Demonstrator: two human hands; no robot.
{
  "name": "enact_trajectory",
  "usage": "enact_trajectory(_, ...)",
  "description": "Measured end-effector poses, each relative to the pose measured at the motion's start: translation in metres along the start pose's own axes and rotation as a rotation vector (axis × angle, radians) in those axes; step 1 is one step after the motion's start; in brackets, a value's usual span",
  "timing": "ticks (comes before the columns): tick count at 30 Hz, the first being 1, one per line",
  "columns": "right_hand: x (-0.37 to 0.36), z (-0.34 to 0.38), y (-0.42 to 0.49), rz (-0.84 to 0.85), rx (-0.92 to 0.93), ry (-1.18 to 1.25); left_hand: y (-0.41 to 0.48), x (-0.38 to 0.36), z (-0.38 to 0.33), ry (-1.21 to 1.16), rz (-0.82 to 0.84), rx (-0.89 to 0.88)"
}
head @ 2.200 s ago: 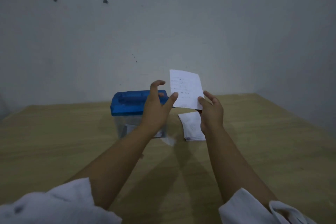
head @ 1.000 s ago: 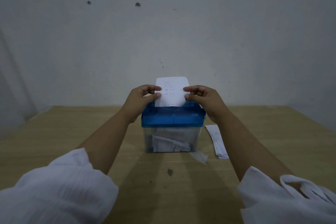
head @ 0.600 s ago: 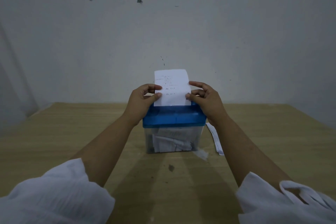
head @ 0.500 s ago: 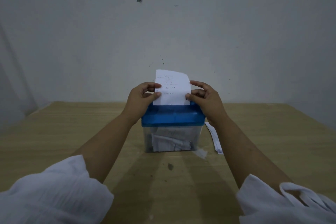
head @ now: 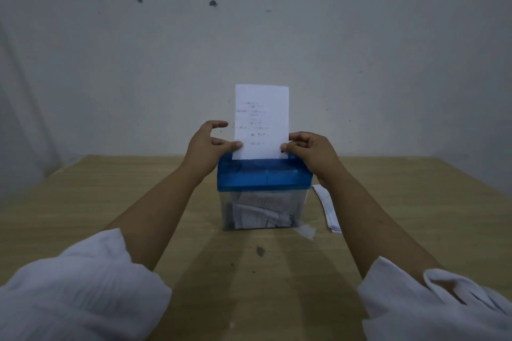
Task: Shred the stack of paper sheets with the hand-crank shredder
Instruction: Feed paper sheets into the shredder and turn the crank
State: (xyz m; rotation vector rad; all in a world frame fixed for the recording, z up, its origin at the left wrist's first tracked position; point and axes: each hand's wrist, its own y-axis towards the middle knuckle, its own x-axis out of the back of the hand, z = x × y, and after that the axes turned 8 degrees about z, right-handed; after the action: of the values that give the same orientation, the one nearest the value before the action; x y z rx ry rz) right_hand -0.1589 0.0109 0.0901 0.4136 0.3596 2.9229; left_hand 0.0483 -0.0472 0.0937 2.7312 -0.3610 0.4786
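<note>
Both hands [head: 206, 147] pinch a sheet [head: 261, 122] upright over the shredder [head: 264, 177]

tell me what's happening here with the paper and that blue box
A person holds a paper sheet upright over the shredder, the left hand and the right hand each pinching a lower side edge. Its bottom edge meets the blue lid. Cut paper lies in the clear bin; spare sheets lie on the table.

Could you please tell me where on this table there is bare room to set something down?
The table is bare left of the shredder, beyond the left forearm, and right of the paper stack to the edge. It is crowded at the shredder's right, where stack, scrap and right forearm lie close.
</note>
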Motion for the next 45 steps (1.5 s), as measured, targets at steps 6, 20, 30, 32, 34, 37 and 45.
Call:
enact_trajectory(6, 0.002, -0.002, 0.003, -0.006, -0.012, -0.032, -0.004, 0.0, 0.003, 0.056, 0.03, 0.002)
enact_trajectory(20, 0.002, -0.006, 0.006, 0.019, 0.023, -0.017, -0.035, -0.055, -0.014, 1.212, 0.203, -0.186)
enact_trajectory(30, 0.02, -0.045, -0.008, -0.136, -0.188, -0.014, -0.038, -0.069, -0.019, 1.144, 0.226, -0.115)
enact_trajectory(32, 0.022, -0.058, -0.017, -0.107, -0.188, -0.041, -0.038, -0.075, -0.02, 1.143, 0.226, -0.095)
enact_trajectory(34, 0.022, -0.065, -0.023, -0.083, -0.16, -0.067, -0.038, -0.079, -0.019, 1.131, 0.213, -0.094)
enact_trajectory(37, 0.019, -0.074, -0.025, -0.069, -0.113, -0.205, -0.039, -0.078, -0.015, 1.123, 0.176, -0.118)
enact_trajectory(45, 0.008, -0.095, -0.062, -0.113, 0.002, -0.207, -0.042, -0.079, -0.019, 1.124, 0.176, -0.071)
